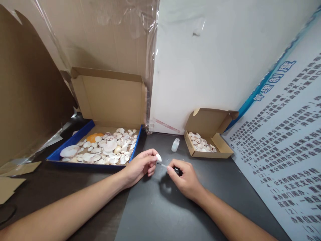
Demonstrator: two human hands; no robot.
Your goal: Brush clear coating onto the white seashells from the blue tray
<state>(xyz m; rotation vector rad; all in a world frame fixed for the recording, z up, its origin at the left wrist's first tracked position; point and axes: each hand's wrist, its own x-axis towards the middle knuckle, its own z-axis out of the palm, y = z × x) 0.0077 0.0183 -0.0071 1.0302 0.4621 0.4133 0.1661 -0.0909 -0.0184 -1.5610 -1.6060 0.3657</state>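
My left hand (144, 164) pinches a small white shell (158, 158) between thumb and fingertips. Just right of it, my right hand (184, 175) grips a small brush (163, 165) with a black cap (178, 171) partly hidden in the fingers. The pale brush tip points at the lower edge of the shell; whether they touch is too small to tell. Beyond my hands stands a small uncapped glass bottle (175, 145) with whitish contents.
At the left, a blue-edged open box (94, 164) holds several shells and an orange one (94, 137). A smaller cardboard box (224, 154) with shells stands back right. Cardboard pieces (12, 187) lie far left. A printed board (283, 134) leans at the right.
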